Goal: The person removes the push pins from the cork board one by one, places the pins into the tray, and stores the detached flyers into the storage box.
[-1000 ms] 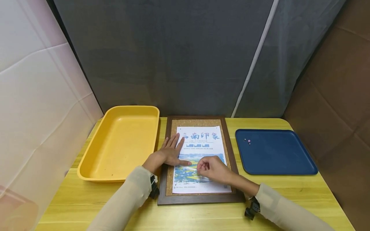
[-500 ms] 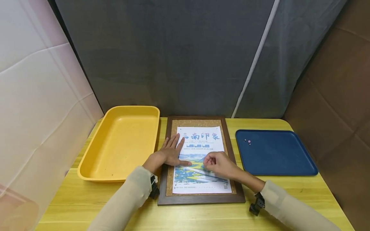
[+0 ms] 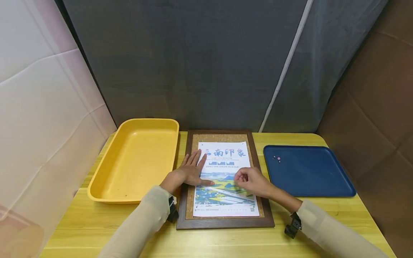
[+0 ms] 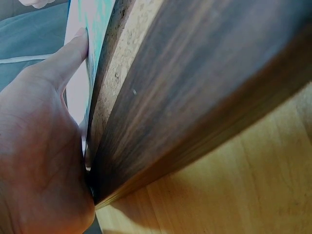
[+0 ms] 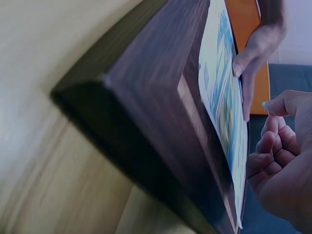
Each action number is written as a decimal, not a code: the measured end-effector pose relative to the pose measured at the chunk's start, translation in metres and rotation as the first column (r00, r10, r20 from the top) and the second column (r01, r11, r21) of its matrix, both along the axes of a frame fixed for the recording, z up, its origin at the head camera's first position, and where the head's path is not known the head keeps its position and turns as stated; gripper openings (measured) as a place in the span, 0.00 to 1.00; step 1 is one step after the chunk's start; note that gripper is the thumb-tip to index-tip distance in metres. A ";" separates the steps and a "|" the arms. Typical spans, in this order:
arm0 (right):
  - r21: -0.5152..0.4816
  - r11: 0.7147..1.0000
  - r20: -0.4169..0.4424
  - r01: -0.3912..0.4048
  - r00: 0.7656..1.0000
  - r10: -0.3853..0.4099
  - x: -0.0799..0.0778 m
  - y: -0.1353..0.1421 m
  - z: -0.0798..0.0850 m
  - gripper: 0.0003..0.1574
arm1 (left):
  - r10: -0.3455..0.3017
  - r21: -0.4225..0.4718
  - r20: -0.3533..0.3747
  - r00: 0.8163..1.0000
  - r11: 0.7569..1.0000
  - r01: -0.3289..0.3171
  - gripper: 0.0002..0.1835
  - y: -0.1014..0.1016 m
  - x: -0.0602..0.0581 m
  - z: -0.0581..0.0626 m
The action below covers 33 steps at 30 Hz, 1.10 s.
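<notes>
A printed poster (image 3: 222,161) with blue lettering and a landscape lies on a cork board (image 3: 219,138) in a dark brown frame (image 3: 226,224). Small dark pins show at its top corners. My left hand (image 3: 190,173) lies flat with fingers spread, pressing the poster's left side. Its thumb reaches onto the print in the left wrist view. Over the right part of the poster, my right hand (image 3: 253,182) is raised, the other fingers curled in. Between its thumb and forefinger it pinches a tiny teal push pin (image 5: 264,104), mostly hidden.
On the left stands a deep yellow tray (image 3: 132,197). To the right lies a shallow blue tray (image 3: 309,172) with several tiny pins (image 3: 279,158) near its left end. A grey partition (image 3: 193,71) closes off the back of the wooden table (image 3: 226,243).
My right hand has moved right and slightly away from me across the poster, uncovering more of the lower print. The left hand has stayed in place.
</notes>
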State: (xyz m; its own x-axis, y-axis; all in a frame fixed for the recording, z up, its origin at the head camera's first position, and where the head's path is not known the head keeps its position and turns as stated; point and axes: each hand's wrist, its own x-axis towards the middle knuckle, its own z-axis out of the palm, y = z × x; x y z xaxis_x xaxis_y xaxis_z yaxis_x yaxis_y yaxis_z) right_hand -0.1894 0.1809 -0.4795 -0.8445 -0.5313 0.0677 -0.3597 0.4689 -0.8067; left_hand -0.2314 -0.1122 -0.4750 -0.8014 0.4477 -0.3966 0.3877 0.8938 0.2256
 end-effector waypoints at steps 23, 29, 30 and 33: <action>0.020 0.999 -0.099 0.025 0.995 -0.023 -0.019 0.047 0.001 0.07 | 0.011 -0.007 0.022 1.000 1.000 -0.011 0.71 -0.004 -0.017 -0.026; 0.030 0.999 -0.097 0.041 0.995 -0.038 -0.026 0.060 -0.001 0.07 | 0.013 0.012 -0.001 1.000 1.000 -0.013 0.70 -0.005 -0.014 -0.025; 0.030 0.999 -0.095 0.045 0.995 -0.042 -0.027 0.062 -0.001 0.06 | 0.012 0.016 -0.004 1.000 1.000 -0.012 0.70 -0.004 -0.013 -0.024; 0.037 0.998 -0.099 0.058 0.994 -0.055 -0.029 0.069 -0.003 0.06 | 0.012 0.022 -0.006 1.000 1.000 -0.012 0.70 -0.004 -0.011 -0.022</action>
State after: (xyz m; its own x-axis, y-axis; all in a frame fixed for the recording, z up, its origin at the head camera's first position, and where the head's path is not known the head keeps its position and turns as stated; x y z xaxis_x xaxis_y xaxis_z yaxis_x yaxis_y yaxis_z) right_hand -0.2185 0.2498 -0.4827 -0.8635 -0.4868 0.1315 -0.4081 0.5214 -0.7494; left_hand -0.2424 -0.1162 -0.4969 -0.8091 0.4463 -0.3823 0.3781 0.8934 0.2427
